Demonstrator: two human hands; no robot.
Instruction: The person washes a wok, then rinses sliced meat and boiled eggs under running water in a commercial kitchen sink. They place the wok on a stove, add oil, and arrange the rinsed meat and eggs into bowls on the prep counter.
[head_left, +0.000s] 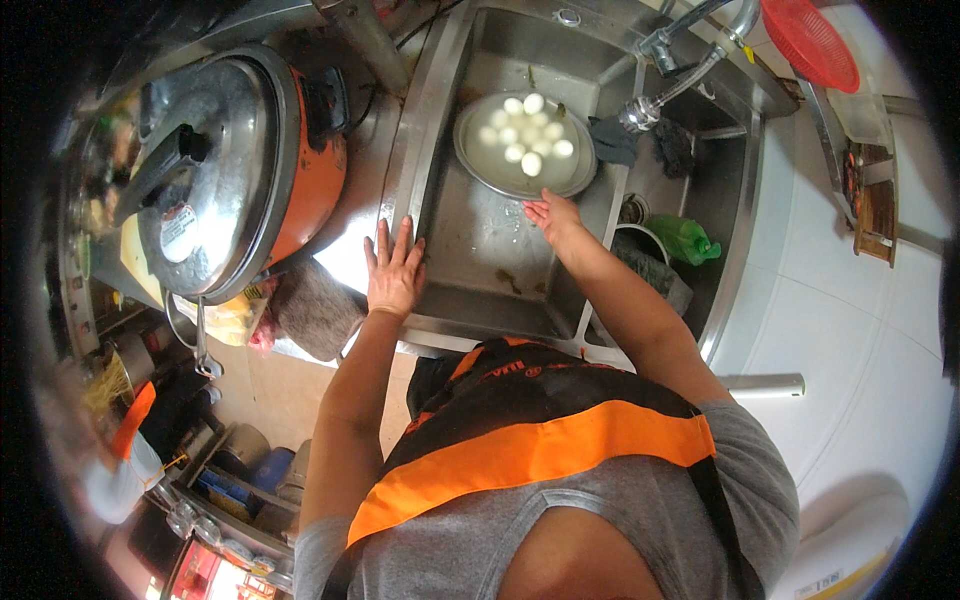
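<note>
A round metal basin (465, 154) stands in the left bowl of a stainless steel sink (480, 247). Cloudy water fills it, with several white eggs (531, 163) in it, some breaking the surface. My right hand (559, 217) is at the basin's near rim, thumb over the edge and fingers along the outside. Flat on the sink's left ledge rests my left hand (396, 274), fingers spread and holding nothing. Wet streaks and dark scraps lie on the sink floor below the basin.
Left of the sink stands a large orange pot (315, 180) with a metal lid (232, 150). A brown cloth (315, 307) lies near it. A flexible tap (641, 112) hangs over the divider. The right sink bowl holds dark cloths (671, 146) and a green plastic bottle (681, 238).
</note>
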